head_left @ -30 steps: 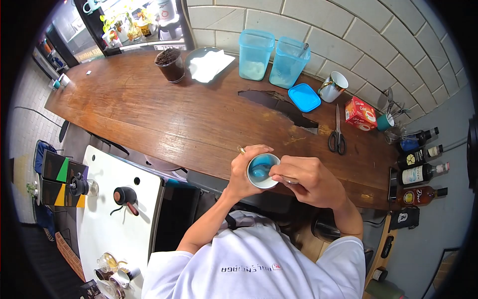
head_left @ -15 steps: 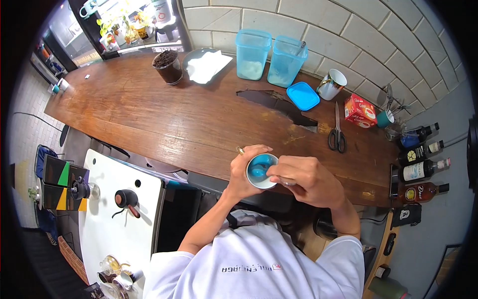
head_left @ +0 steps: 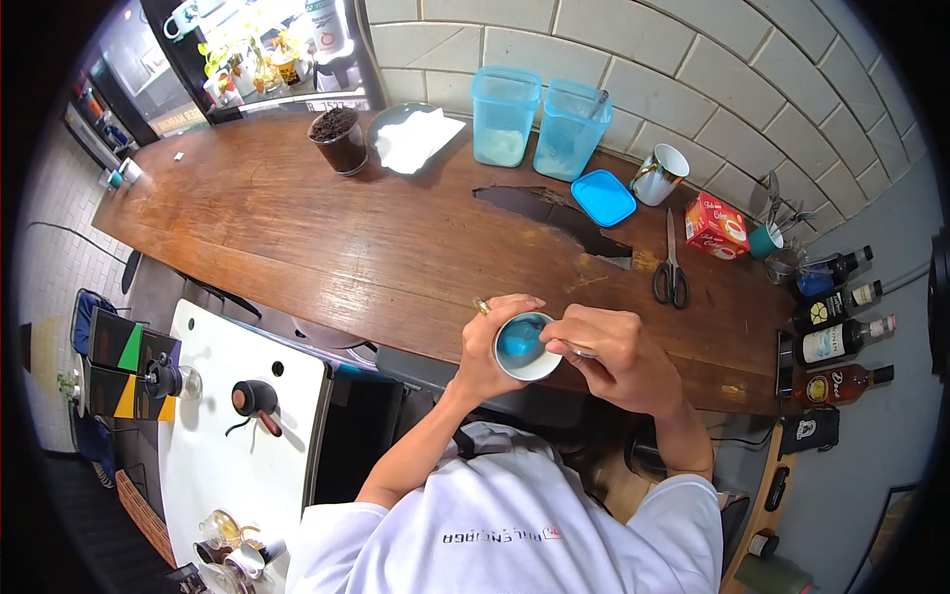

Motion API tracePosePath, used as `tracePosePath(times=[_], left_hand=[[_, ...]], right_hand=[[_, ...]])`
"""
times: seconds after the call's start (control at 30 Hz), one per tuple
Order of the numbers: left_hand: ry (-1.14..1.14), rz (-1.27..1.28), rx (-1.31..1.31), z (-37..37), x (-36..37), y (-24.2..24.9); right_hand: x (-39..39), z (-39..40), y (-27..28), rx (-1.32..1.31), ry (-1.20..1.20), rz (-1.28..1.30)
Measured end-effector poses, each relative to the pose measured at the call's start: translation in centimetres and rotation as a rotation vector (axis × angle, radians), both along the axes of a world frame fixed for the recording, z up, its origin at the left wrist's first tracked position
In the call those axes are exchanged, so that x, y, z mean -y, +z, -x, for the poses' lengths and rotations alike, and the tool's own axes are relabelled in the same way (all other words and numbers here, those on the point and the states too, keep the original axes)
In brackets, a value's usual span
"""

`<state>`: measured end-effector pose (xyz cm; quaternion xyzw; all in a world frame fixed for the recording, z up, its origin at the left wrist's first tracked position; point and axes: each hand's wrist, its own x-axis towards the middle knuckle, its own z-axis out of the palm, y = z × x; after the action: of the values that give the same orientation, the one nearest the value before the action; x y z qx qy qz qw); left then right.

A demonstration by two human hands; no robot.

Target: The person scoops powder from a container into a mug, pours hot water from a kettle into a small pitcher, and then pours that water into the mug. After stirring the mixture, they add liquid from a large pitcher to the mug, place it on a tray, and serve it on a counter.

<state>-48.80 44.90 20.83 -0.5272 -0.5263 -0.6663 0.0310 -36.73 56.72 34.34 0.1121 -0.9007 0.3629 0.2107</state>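
Note:
A white-rimmed cup (head_left: pixel 529 372), blue on the inside, is held in front of my chest by my left hand (head_left: pixel 482 348), whose fingers wrap its side. My right hand (head_left: pixel 614 354) pinches a spoon (head_left: pixel 582 350) at the cup's right edge; the spoon's bowl is hard to make out inside. Both hands are over the front edge of the wooden counter (head_left: pixel 396 267).
Two blue containers (head_left: pixel 503 134) with white contents stand by the wall, near a blue lid (head_left: pixel 603 198), a mug (head_left: pixel 660 176), scissors (head_left: pixel 672 272) and a red box (head_left: pixel 716 226). A hole (head_left: pixel 554 213) breaks the countertop. Bottles (head_left: pixel 831 340) stand right; a dark-filled glass (head_left: pixel 341 148) left.
The spoon hand has shifted slightly as it works in the cup, and the blue inside looks different. Both hands keep their hold, and the whole view has shifted a little.

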Motion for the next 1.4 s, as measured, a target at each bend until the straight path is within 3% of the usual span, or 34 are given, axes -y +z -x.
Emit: tracePosePath(times=[0.1, 0.33, 0.6, 0.7, 0.77, 1.4], left_hand=[[-0.002, -0.013, 0.125, -0.7, 0.0, 0.6], [0.009, 0.015, -0.017, 0.0, 0.1, -0.2], [-0.014, -0.003, 0.013, 0.0, 0.0, -0.3], [-0.003, 0.003, -0.006, 0.0, 0.0, -0.1], [0.004, 0.006, -0.010, 0.0, 0.0, -0.1], [-0.003, -0.025, 0.118, -0.6, 0.1, 0.0]], right_hand=[[0.0, -0.1, -0.1, 0.028, 0.011, -0.032], [0.2, -0.1, -0.3, 0.019, -0.013, 0.005], [0.1, 0.2, -1.0, -0.019, -0.056, 0.068], [0.0, 0.0, -0.1, 0.110, -0.013, 0.027], [0.2, 0.1, 0.1, 0.151, -0.113, 0.093], [-0.3, 0.8, -0.1, 0.112, -0.024, 0.053]])
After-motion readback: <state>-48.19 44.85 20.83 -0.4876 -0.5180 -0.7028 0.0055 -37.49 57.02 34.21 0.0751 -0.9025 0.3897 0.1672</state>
